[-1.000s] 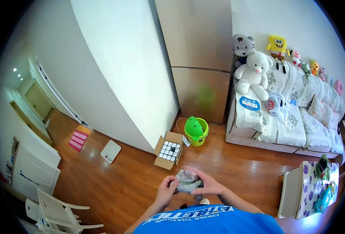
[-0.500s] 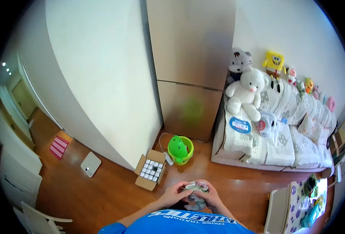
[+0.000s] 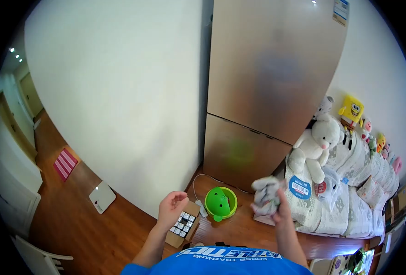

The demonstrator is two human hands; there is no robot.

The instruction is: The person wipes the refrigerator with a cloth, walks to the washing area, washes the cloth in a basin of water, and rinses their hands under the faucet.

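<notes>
A crumpled grey-white cloth (image 3: 266,196) with faint coloured patches is gripped in my right hand (image 3: 283,208), raised out to the right in front of the refrigerator and sofa. My left hand (image 3: 170,210) is lifted on the other side, its fingers loosely bent and nothing visible in them. Below and beside it stands an open cardboard box (image 3: 194,209) holding several small white-topped items; my left hand and forearm cover part of it. Between my hands, on the floor, sits a lime-green bucket (image 3: 233,207) with a green dome-shaped piece (image 3: 217,202) in it.
A tall metallic refrigerator (image 3: 253,151) stands ahead beside a white wall corner (image 3: 120,114). A power strip (image 3: 201,208) with a cable lies by the bucket. The sofa (image 3: 336,224) at right carries a white teddy bear (image 3: 315,146). A scale (image 3: 102,197) lies left.
My hands have separated: the right carries the cloth up and to the right, while the left has let go and moved left over the box. My view has turned left.
</notes>
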